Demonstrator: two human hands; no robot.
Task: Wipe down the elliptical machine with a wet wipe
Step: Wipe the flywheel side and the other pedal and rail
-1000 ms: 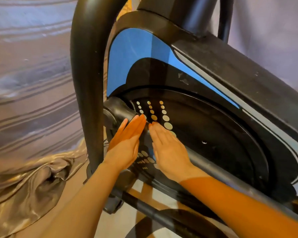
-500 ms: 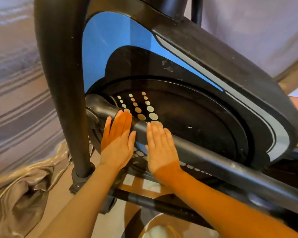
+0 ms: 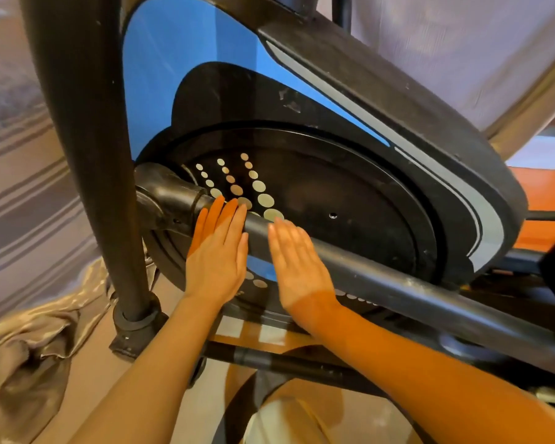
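here, both hands lie flat with straight fingers, side by side and just apart, against the black tubular crank arm [image 3: 382, 270] of the black-and-blue elliptical machine [image 3: 350, 100]. the left hand [image 3: 217, 251] rests with its fingertips near the bar's joint with the hub, over the black round flywheel disc with pale dots [image 3: 318, 200]; the right hand [image 3: 297, 261] lies across the bar lower along its slope. neither hand curls round or pinches anything. no wet wipe is visible; whether one lies hidden beneath a palm cannot be told. the flat palms suit pressing on or steadying the bar, judged as a start to wiping. the machine's casing rises above and beyond the hands, its black curved upright post [image 3: 87, 155] stands to their left, and crumpled beige cloth [image 3: 29, 347] lies on the floor.
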